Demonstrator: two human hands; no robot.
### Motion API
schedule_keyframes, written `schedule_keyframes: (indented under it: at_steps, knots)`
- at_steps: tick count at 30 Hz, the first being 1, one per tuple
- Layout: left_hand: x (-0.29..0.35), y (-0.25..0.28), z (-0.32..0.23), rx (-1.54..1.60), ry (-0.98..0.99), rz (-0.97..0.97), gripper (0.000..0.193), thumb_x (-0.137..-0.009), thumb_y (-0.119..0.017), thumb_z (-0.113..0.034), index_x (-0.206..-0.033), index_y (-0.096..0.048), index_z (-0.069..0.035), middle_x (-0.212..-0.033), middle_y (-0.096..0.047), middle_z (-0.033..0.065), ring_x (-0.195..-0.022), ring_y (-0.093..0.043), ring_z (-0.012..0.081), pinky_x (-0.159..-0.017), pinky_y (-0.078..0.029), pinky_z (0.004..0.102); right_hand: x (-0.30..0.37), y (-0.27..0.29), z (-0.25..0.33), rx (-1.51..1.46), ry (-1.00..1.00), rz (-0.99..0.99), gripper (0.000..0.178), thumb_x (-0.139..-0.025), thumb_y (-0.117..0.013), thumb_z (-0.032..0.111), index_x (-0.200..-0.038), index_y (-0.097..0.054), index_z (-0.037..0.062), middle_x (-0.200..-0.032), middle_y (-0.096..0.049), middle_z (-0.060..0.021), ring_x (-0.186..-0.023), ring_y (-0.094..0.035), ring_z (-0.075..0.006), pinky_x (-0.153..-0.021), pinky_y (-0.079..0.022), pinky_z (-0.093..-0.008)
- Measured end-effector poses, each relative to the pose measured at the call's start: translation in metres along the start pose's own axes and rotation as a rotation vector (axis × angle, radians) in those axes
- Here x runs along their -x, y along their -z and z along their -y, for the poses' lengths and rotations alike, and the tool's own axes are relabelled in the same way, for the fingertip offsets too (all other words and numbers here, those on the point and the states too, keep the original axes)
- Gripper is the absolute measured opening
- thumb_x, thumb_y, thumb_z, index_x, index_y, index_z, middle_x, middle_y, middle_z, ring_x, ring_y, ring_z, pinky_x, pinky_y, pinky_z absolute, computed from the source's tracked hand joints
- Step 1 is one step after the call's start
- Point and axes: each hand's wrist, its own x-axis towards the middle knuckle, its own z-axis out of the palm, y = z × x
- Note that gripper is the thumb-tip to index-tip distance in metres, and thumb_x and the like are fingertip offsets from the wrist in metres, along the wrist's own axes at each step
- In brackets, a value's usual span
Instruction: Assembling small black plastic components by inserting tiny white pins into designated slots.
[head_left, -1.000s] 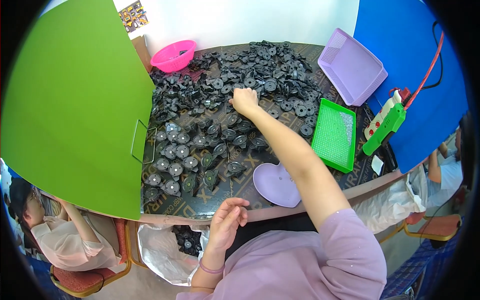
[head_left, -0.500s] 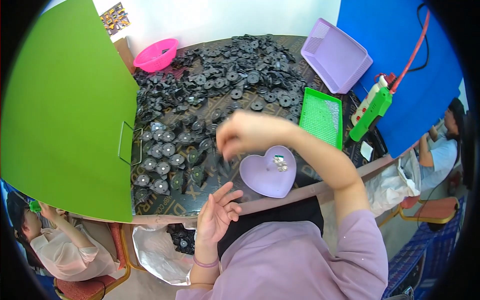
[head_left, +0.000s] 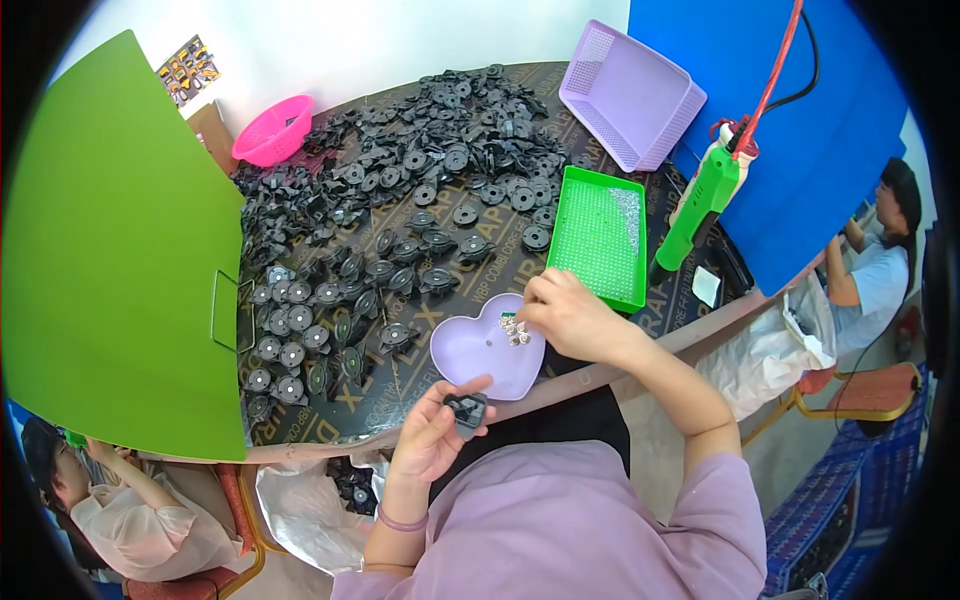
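My left hand [head_left: 425, 445] is closed around a small black plastic part [head_left: 466, 412], held at the front edge of the table with its hollow side showing. Just right of it, a lilac heart-shaped bowl [head_left: 460, 352] sits on the table. Several small round silver metal pieces [head_left: 517, 333] lie at the bowl's right side. The fingertips of my right hand [head_left: 562, 312] are pinched together right over these pieces; what is between them, if anything, is hidden. Left of the bowl, several rounded black parts [head_left: 398, 336] with light metal centres stand in rows.
A large heap of black parts [head_left: 400, 150] covers the back of the table. At the right are a green tray [head_left: 590, 240], a lilac basket [head_left: 635, 90] and a hanging green power screwdriver [head_left: 695, 205]. A pink colander [head_left: 275, 132] and green panel [head_left: 120, 250] stand left. Co-workers sit on both sides.
My right hand has moved from over the black parts to the bowl's right side. The black plastic part is now in my left hand, which was empty. The view has shifted slightly.
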Motion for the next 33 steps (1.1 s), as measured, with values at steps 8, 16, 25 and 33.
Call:
schedule_keyframes:
  at_steps: [8,16,25,33]
  knots:
    - [0.003,-0.003,-0.005,-0.101,-0.132,-0.033,0.033,-0.082,-0.061,-0.017,-0.110,-0.052,-0.004,-0.122,-0.047,0.0209,-0.095,-0.059,0.0319,-0.077,-0.053,0.0355,0.008,-0.013,0.023,0.064,0.025,0.065,0.030,-0.067,-0.066,0.028,-0.090,-0.066,0.0086,-0.099,-0.049,-0.0081,-0.098,-0.043,-0.0253,-0.084,-0.033,-0.0360]
    - [0.004,0.002,-0.004,-0.094,-0.169,-0.053,0.034,-0.081,-0.062,-0.014,-0.112,-0.051,-0.005,-0.122,-0.046,0.0219,-0.096,-0.058,0.0346,-0.079,-0.053,0.0384,-0.016,-0.038,-0.004,0.274,-0.008,-0.031,0.013,-0.061,-0.066,0.018,-0.068,-0.066,0.0066,-0.085,-0.048,-0.0053,-0.089,-0.043,-0.0218,-0.076,-0.034,-0.0331]
    - [0.011,0.004,-0.007,-0.079,-0.194,-0.082,0.036,-0.080,-0.063,-0.013,-0.113,-0.051,-0.005,-0.122,-0.045,0.0231,-0.097,-0.057,0.0374,-0.077,-0.054,0.0409,-0.017,-0.037,0.001,0.207,-0.031,-0.026,0.010,-0.061,-0.067,0.014,-0.067,-0.064,0.0070,-0.084,-0.048,-0.0028,-0.088,-0.044,-0.0206,-0.076,-0.034,-0.0329]
    - [0.010,0.000,-0.006,-0.099,-0.179,-0.061,0.034,-0.080,-0.063,-0.016,-0.110,-0.052,-0.005,-0.119,-0.050,0.0179,-0.097,-0.058,0.0325,-0.080,-0.052,0.0368,-0.018,-0.033,-0.004,0.229,-0.161,-0.056,0.008,-0.062,-0.067,0.012,-0.067,-0.064,0.0069,-0.085,-0.049,-0.0038,-0.088,-0.043,-0.0217,-0.076,-0.033,-0.0330]
